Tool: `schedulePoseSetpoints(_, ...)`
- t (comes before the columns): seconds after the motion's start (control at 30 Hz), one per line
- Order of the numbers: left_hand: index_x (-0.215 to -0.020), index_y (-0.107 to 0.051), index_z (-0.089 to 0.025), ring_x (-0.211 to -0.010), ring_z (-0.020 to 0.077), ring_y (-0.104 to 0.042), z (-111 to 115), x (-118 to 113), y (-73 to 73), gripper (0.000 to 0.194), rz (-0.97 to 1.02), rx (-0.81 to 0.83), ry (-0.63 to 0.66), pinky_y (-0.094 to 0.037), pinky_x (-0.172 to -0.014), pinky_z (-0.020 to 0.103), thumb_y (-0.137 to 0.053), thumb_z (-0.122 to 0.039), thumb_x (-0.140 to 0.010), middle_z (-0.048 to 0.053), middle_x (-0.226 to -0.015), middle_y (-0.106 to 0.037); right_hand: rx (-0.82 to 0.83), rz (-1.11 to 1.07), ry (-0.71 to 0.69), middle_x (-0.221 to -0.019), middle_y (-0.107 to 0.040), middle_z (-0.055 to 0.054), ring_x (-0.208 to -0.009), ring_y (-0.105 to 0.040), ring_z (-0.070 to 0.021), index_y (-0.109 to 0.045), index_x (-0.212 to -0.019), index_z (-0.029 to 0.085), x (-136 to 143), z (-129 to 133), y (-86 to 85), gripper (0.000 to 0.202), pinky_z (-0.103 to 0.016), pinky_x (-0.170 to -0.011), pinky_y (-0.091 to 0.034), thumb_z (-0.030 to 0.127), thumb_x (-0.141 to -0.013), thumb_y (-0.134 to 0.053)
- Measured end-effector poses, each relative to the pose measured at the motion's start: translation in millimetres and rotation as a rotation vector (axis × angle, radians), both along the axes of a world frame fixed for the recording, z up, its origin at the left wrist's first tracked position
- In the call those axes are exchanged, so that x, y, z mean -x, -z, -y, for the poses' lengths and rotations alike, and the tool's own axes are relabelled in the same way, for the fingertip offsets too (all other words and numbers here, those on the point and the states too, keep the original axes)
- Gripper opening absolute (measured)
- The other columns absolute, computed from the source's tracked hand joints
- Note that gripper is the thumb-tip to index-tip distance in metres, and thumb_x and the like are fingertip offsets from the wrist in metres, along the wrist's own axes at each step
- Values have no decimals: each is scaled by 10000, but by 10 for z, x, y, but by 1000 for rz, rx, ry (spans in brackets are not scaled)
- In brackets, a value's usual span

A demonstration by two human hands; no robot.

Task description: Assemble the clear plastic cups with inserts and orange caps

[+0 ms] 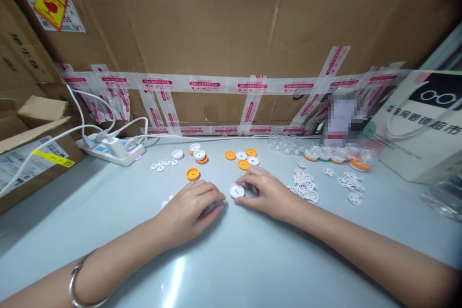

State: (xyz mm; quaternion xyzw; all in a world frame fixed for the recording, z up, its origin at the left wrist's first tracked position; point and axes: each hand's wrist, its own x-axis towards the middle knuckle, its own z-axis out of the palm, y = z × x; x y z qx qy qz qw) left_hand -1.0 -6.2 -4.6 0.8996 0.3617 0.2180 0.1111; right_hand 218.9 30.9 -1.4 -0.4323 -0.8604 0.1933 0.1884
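Disc [236, 192] (wht) pinched in R hand [269, 192]; L hand [193, 209] loosely curved, half-open, nr disc.

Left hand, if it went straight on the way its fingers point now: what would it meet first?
Most likely the white round piece that the right hand holds, just ahead of the left hand. Nothing else shows in between, though one view leaves their exact heights unclear.

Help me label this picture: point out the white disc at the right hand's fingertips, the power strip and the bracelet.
White disc [237, 191]: head view, on its upper face.
Power strip [123, 157]: head view, on its white casing.
Bracelet [72, 283]: head view, on its metallic band.
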Motion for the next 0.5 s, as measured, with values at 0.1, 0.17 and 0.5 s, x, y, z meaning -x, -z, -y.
schedulePoseSetpoints(0.1,-1141,-541,-196,-952,188,-529,17,-5,4,281,-14,-30,15,-420,-844,348,-427,-197,-884,83,-1075,-594,-8,-8,-4,-831,-551,-43,-838,-514,-197,-658,-909,200,-4,-5,5,230,-327,-776,-412,334,-722,-656)
schedulePoseSetpoints(0.17,-1223,-488,-205,-1036,205,-503,30,-19,11,343,-42,-61,38,-405,-881,370,-416,-189,-888,94,-1179,-560,3,-6,-9,-825,-552,-42,-835,-515,-196,-659,-895,200,-4,-1,-10,223,-321,-763,-414,330,-714,-667)
schedulePoseSetpoints(0.5,-1259,-454,-228,-1100,220,-484,47,-62,29,361,-161,-24,61,-392,-880,376,-381,-198,-906,49,-1255,-550,74,-14,13,-775,-569,-26,-792,-520,-182,-685,-841,199,-7,-59,12,239,-279,-688,-407,340,-655,-738)
